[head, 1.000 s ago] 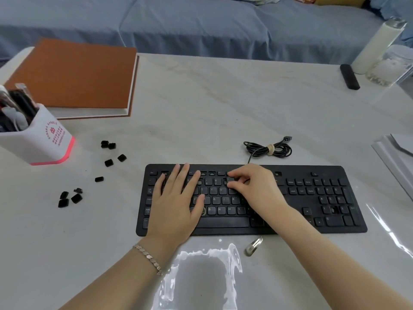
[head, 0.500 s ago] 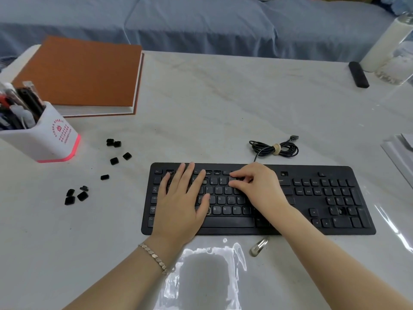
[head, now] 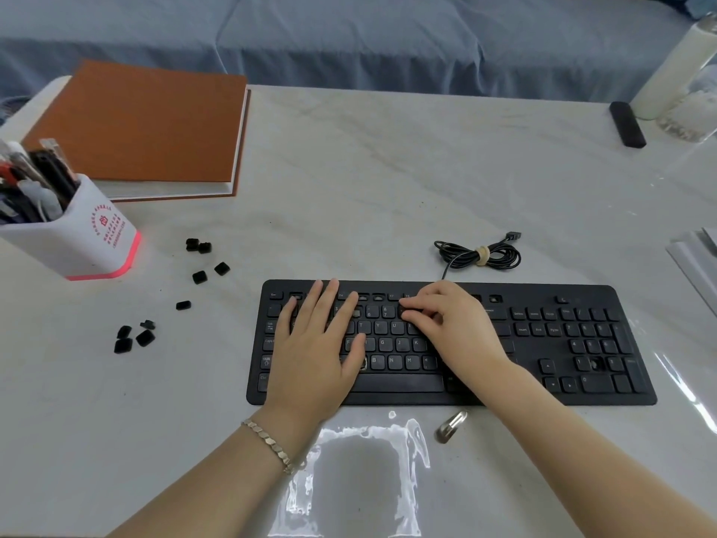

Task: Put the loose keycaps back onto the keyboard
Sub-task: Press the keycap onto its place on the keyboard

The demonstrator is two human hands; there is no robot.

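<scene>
L hand lies flat on the left half of the keyboard, fingers straight, palm down, pinning the board. R hand has its fingers curled, tips bunched on the number row near mid-board. Can't tell if a cap sits under them, since the fingers hide it.

Prob. step: seating a cap. To do it well:
- Square the cap over its socket and push straight down w/ one fingertip, not at a corner.
- L hand bears down so the board doesn't skid on the glossy table.
- Check the cap ends level w/ its neighbours.

Bare sockets show by the L fingertips, by the L thumb and in the numpad.

Loose keycaps: abt nine, scattered well left of the keyboard, w/ open table between, so an easy L-side reach.
- Pen pot: further left, beyond the caps. Could get knocked.
- Notebook: behind-left.
- Coiled cable: just behind the keyboard.
- Metal clip: just in front.

Table's far edge is well behind the keyboard, at the sofa. Near edge not in view.
</scene>
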